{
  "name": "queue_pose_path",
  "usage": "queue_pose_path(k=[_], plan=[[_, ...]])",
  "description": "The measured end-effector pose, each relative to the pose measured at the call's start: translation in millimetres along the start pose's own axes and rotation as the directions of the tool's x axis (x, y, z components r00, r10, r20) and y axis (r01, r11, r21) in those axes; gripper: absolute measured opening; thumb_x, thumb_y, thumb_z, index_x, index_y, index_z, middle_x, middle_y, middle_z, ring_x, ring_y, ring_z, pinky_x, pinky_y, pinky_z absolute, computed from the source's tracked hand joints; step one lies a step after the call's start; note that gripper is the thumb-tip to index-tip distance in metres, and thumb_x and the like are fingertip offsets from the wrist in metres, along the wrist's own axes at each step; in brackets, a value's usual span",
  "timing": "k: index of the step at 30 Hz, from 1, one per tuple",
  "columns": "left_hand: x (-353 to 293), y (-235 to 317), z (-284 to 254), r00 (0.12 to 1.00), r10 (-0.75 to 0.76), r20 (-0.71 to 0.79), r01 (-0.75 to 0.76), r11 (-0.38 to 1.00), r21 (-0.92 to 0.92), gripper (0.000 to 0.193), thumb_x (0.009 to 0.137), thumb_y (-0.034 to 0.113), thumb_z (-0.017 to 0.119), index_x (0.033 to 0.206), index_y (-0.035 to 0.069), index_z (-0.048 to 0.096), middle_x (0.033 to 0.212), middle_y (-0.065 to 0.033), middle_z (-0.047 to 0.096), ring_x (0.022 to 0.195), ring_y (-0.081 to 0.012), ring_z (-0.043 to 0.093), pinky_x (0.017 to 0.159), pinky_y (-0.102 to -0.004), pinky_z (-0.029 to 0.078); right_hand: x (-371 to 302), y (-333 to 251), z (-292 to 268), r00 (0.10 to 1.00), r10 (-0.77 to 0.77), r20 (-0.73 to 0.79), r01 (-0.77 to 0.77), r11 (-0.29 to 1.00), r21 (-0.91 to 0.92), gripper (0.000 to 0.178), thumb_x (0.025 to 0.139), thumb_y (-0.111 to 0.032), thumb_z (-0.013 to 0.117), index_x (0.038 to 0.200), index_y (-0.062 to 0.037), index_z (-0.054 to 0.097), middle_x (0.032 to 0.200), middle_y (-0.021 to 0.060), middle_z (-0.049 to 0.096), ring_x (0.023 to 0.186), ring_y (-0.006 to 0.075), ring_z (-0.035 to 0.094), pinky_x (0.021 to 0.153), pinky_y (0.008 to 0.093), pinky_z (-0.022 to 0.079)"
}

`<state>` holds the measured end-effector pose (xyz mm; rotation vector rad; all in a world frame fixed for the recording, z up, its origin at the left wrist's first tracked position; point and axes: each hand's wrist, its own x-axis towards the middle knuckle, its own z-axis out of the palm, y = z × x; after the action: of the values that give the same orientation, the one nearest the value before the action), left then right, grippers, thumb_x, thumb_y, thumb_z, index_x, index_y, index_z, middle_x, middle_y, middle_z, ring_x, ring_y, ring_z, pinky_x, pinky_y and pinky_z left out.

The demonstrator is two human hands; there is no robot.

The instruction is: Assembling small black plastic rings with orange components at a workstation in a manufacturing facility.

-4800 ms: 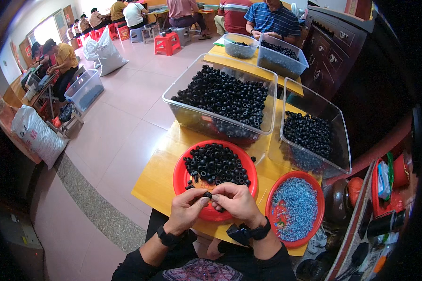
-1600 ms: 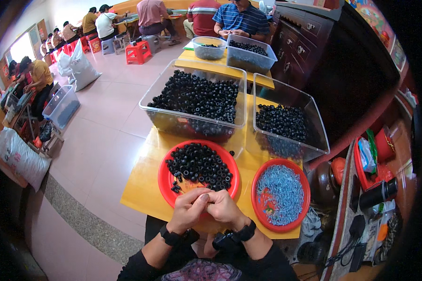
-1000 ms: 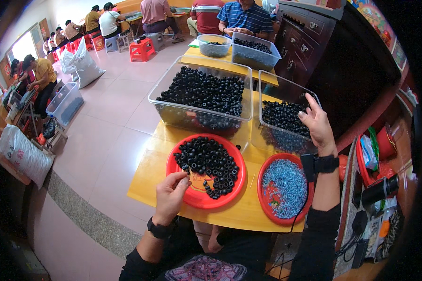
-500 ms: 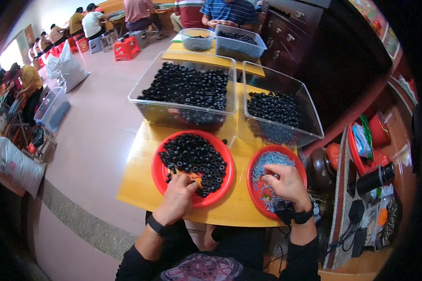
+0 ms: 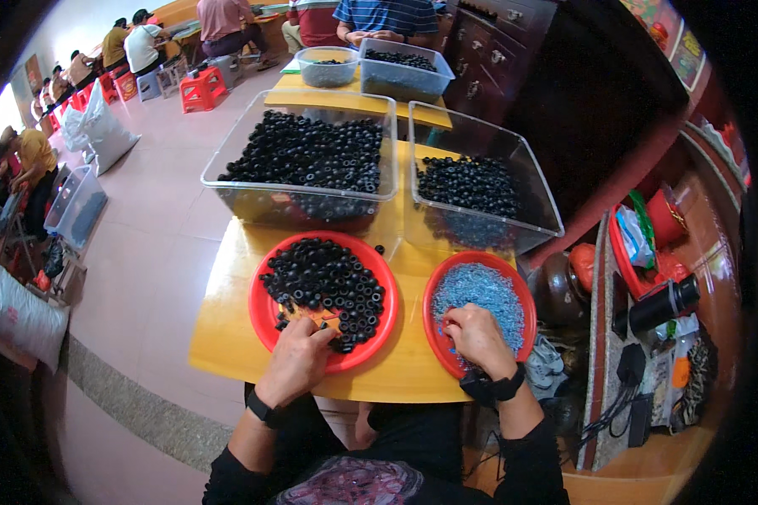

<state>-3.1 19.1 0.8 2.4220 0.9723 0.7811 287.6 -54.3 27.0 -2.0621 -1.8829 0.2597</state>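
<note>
A red round plate (image 5: 389, 324) holds a heap of black ring-shaped beads (image 5: 312, 273). At its near edge my left hand (image 5: 297, 352) is closed in a pinch among them. A small dark bit shows by its fingertips, too small to name. To the right, another red plate (image 5: 527, 324) carries many tiny blue-grey pieces (image 5: 487, 290). My right hand (image 5: 483, 338) is over the near part of that plate, thumb and fingers pinched together. Whatever those fingers hold is hidden. Each wrist wears a black band.
Behind the plates stand a large clear bin (image 5: 299, 198) and a smaller clear bin (image 5: 488, 215) of black beads on the yellow table (image 5: 215, 341). A single bead (image 5: 380, 249) lies between plates and bins. Dark drawers rise at the back right; other people sit farther off.
The whole view has shifted, so the scene sits farther left. My right hand has moved toward the near left of its plate, uncovering more blue-grey pieces. My left hand stays nearly in place.
</note>
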Motion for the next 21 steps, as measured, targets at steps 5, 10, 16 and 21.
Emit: queue_pose_path(k=[5,10,16,21], plan=[[3.9,-0.5,8.1,0.993,-0.044,-0.107,0.035,0.995,-0.09,0.031,0.065,-0.003,0.057,0.095,0.003,0.061,0.079,-0.0149,0.05,0.079,-0.0319,0.051,0.07,-0.0387,0.044,-2.0,10.5,0.6,0.999,-0.014,0.037,0.014,1.0,-0.011,0.01,0.073,-0.009,0.062,0.079,-0.0018,0.062,0.075,0.0182,0.056,0.078,0.0359,0.055,0.07,0.0433,0.045],[2.1,-1.0,1.6,1.0,0.0,-0.001,0.0,1.0,-0.011,0.027,0.066,-0.002,0.058,0.091,0.005,0.064,0.079,-0.0132,0.049,0.078,-0.0303,0.051,0.07,-0.0373,0.043,0.6,6.6,1.0,0.996,0.027,0.084,-0.017,0.993,-0.115,0.014,0.073,-0.009,0.062,0.081,0.0009,0.056,0.079,0.02,0.055,0.079,0.0378,0.054,0.07,0.0446,0.044],[2.3,-3.0,2.6,1.0,0.008,0.019,-0.007,0.999,-0.032,0.023,0.065,0.002,0.06,0.087,0.005,0.064,0.08,-0.0119,0.049,0.079,-0.0289,0.051,0.07,-0.0371,0.043,-0.7,0.3,-9.0,0.998,-0.05,0.046,0.053,0.996,-0.075,0.014,0.074,-0.006,0.061,0.08,0.0025,0.051,0.08,0.0219,0.053,0.078,0.0389,0.054,0.069,0.0451,0.043],[3.6,-1.4,1.6,1.0,-0.01,0.026,0.009,1.0,0.008,0.017,0.064,0.003,0.062,0.081,0.002,0.059,0.082,-0.0129,0.05,0.079,-0.0304,0.051,0.069,-0.038,0.042,-1.6,-38.7,-33.4,0.997,-0.064,-0.04,0.07,0.986,0.152,0.014,0.075,-0.006,0.06,0.079,0.0016,0.05,0.075,0.0197,0.053,0.072,0.0372,0.055,0.064,0.0439,0.043]])
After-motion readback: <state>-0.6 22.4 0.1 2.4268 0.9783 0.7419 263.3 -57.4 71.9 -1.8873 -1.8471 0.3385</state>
